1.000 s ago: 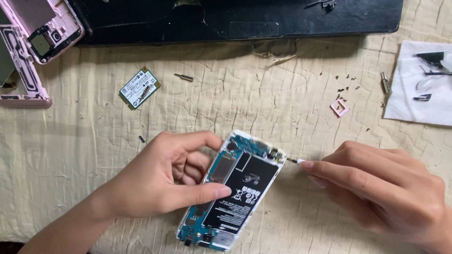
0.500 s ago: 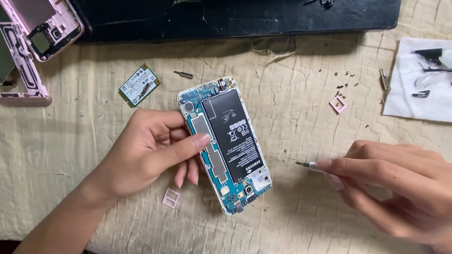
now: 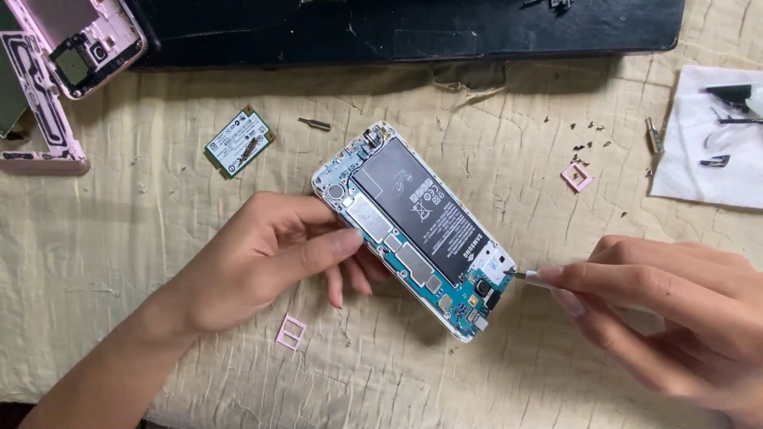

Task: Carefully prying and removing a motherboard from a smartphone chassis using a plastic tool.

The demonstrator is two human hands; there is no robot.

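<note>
Head view: the opened phone (image 3: pixel 415 229) lies aslant on the cloth-covered worktop (image 3: pixel 159 318), back cover already off — battery and boards bared. The left hand (image 3: pixel 262 262) steadies its edge, grip closed on the frame. The right hand (image 3: pixel 660 306) pinches a small screwdriver (image 3: pixel 526 276), tip at the camera end; the boards remain seated.

**Bench clutter**

Small green circuit card (image 3: pixel 239 142) upper left, screwdriver bit (image 3: pixel 315 124) just beside it. Pink phone frame parts (image 3: pixel 60 63) in the top-left corner. Pink SIM tray (image 3: pixel 291 331) at bottom, another (image 3: pixel 576 176) right. White paper (image 3: pixel 711 151) holding dark parts. Beige cloth (image 3: pixel 143 238) underneath.
</note>
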